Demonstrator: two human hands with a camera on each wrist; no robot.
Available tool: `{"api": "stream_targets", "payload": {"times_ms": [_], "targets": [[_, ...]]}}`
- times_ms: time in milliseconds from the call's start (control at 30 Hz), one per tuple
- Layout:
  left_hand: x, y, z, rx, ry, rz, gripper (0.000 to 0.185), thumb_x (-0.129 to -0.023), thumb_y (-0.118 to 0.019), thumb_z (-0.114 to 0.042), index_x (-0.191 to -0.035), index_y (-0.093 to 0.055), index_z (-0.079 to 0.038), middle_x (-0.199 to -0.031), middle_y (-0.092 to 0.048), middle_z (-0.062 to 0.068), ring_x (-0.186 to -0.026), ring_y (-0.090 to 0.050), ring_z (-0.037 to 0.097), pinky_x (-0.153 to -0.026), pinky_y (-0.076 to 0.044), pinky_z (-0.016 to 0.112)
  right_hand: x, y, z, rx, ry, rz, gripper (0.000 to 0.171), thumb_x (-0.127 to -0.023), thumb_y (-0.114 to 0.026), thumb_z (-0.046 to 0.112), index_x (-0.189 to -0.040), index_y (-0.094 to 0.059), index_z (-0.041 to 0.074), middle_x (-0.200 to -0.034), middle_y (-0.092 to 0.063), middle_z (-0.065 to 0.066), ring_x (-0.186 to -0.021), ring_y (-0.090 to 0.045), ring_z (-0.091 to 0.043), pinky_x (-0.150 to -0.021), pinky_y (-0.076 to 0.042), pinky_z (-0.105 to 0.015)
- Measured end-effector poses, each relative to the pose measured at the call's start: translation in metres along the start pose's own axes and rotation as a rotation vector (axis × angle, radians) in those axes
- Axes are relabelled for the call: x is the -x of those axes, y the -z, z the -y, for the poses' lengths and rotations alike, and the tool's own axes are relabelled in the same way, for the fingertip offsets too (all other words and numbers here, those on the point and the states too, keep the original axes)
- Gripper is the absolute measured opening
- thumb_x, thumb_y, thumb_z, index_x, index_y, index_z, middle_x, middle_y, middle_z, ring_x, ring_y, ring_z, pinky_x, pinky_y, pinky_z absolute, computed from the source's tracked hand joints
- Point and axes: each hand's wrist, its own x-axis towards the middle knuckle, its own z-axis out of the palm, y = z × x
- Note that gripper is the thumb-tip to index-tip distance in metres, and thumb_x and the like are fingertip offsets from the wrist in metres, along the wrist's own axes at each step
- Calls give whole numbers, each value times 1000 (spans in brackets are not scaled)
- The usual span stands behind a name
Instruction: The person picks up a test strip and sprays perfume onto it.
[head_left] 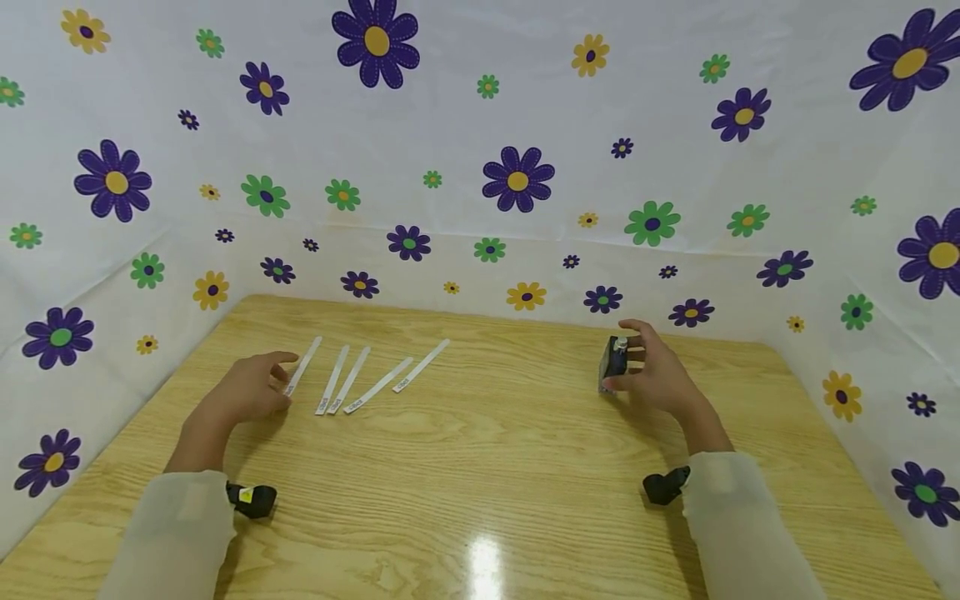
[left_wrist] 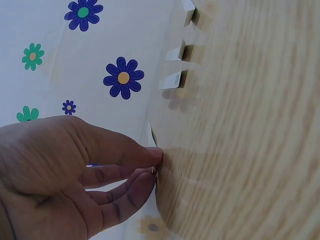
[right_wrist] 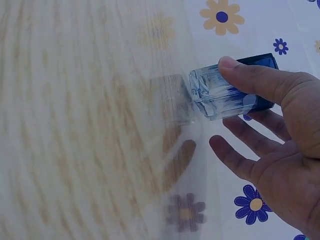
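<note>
Several white paper strips (head_left: 378,385) lie side by side on the wooden table (head_left: 480,467), left of centre. My left hand (head_left: 285,379) is at the leftmost strip (head_left: 303,367). In the left wrist view, thumb and fingers (left_wrist: 156,165) close together on that strip's near end (left_wrist: 152,135). My right hand (head_left: 628,360) holds a small bottle (head_left: 613,365) upright on the table at the right. Up close, the thumb of this hand (right_wrist: 222,107) lies along the bottle's clear glass body (right_wrist: 210,92), which has a dark blue part. The other fingers reach round below it.
White cloth printed with purple, green and yellow flowers (head_left: 517,179) walls the table at the back and both sides. Black wrist cameras (head_left: 251,498) sit under both sleeves. Bare wood lies between the hands and toward the front edge, with a glare spot (head_left: 486,567).
</note>
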Motion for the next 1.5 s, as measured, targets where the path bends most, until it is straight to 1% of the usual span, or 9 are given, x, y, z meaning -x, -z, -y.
{"api": "stream_targets", "payload": {"times_ms": [267, 567, 700, 867, 967, 1167, 1267, 1367, 1500], "targets": [[1, -1, -2, 86, 94, -3, 77, -82, -76, -3, -150, -40, 7, -126, -59, 31, -107, -57, 43, -73, -50, 39, 1, -4, 4, -25, 32, -87, 102, -84, -86, 12, -154, -13, 11, -131, -45, -29, -124, -54, -49, -105, -46, -57], [0, -2, -4, 107, 84, -26, 67, -81, -71, -1, -143, -49, 8, -116, -62, 25, -97, -57, 35, -72, -47, 37, 3, -6, 16, -68, 229, -112, 82, -97, -72, 15, -149, -9, 19, -134, -38, -30, -120, -57, -47, -96, -53, -53], [-3, -4, -3, 76, 78, -38, 59, -82, -70, -3, -138, -54, 8, -109, -63, 20, -94, -57, 32, -74, -47, 38, 5, -6, 25, -49, 316, -151, 80, -100, -68, 15, -158, -14, 23, -135, -41, -27, -113, -59, -41, -88, -59, -39], [-4, -3, -4, 72, 71, -47, 54, -83, -69, -5, -134, -57, 8, -105, -65, 20, -92, -58, 32, -74, -48, 38, 8, -7, 37, -39, 371, -206, 77, -100, -66, 11, -160, -21, 25, -133, -45, -25, -108, -59, -37, -80, -52, -18], [-4, -2, -4, 64, 76, -50, 50, -84, -67, -7, -131, -60, 8, -105, -66, 21, -91, -59, 32, -73, -49, 39, 11, -9, 45, -67, 375, -213, 75, -102, -62, 10, -160, -19, 29, -136, -44, -26, -109, -58, -38, -81, -54, -22], [-6, -3, -6, 60, 77, -35, 47, -85, -67, -8, -129, -62, 6, -106, -66, 22, -89, -60, 31, -73, -50, 39, 16, -13, 50, -149, 363, -258, 70, -99, -44, 3, -159, -16, 27, -133, -40, -28, -110, -53, -39, -92, -51, -62], [-7, -3, -6, 58, 85, -33, 46, -86, -66, -8, -129, -62, 6, -104, -66, 20, -87, -60, 30, -71, -50, 38, 19, -15, 56, -137, 373, -280, 70, -96, -40, 0, -158, -17, 22, -122, -41, -27, -96, -50, -35, -83, -55, -49], [-8, -4, -4, 58, 94, -39, 45, -87, -64, -10, -129, -62, 6, -103, -68, 20, -85, -61, 28, -70, -50, 36, 17, -18, 58, -58, 391, -298, 70, -94, -40, 0, -158, -17, 19, -113, -44, -22, -83, -46, -29, -65, -46, -33], [-11, -5, -2, 73, 89, -64, 42, -92, -62, -14, -129, -61, 7, -103, -69, 21, -81, -64, 25, -67, -51, 35, 13, -20, 54, 6, 386, -314, 72, -94, -41, 2, -158, -17, 22, -111, -45, -20, -77, -44, -26, -60, -42, -33]]}}
